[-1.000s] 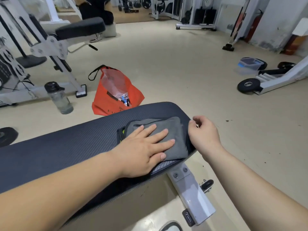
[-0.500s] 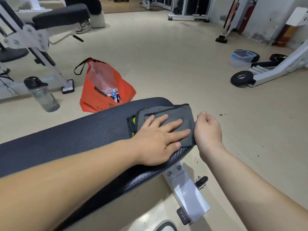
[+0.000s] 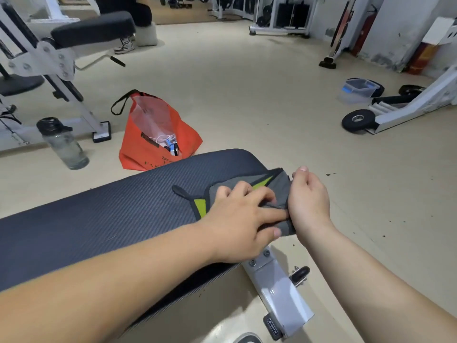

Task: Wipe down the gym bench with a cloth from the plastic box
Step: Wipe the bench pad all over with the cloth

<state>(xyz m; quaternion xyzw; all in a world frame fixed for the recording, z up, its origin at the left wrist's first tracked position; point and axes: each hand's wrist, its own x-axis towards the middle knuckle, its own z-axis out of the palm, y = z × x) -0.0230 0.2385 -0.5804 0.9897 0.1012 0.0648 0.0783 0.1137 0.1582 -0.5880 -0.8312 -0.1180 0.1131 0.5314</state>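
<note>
Grey metal leg (image 3: 279,290): nearest the camera, a bolted bracket under the end of the bench, with a black knob at its side.
Left hand (image 3: 241,219): lies on the cloth, fingers (image 3: 267,203) curled and pinching a bunched fold of it.
Right hand (image 3: 308,199): at the bench's end edge, closed on the cloth's outer border, thumb up.
Cloth (image 3: 278,188): grey with a lime-green face showing at two spots, rumpled at the far right end of the pad, partly hanging over the edge.
Gym bench (image 3: 111,214): dark textured pad running left from the hands; it serves as the table for the work.
Step in hand: likely refolding or regripping the cloth at the end of a wiping pass.
Next move: probably calls for flattening the cloth under one palm and drawing it back along the pad.
Orange bag (image 3: 153,139): on the floor behind the bench, beside a water bottle (image 3: 63,144).
Plastic box (image 3: 358,90): far right on the floor, well apart.
</note>
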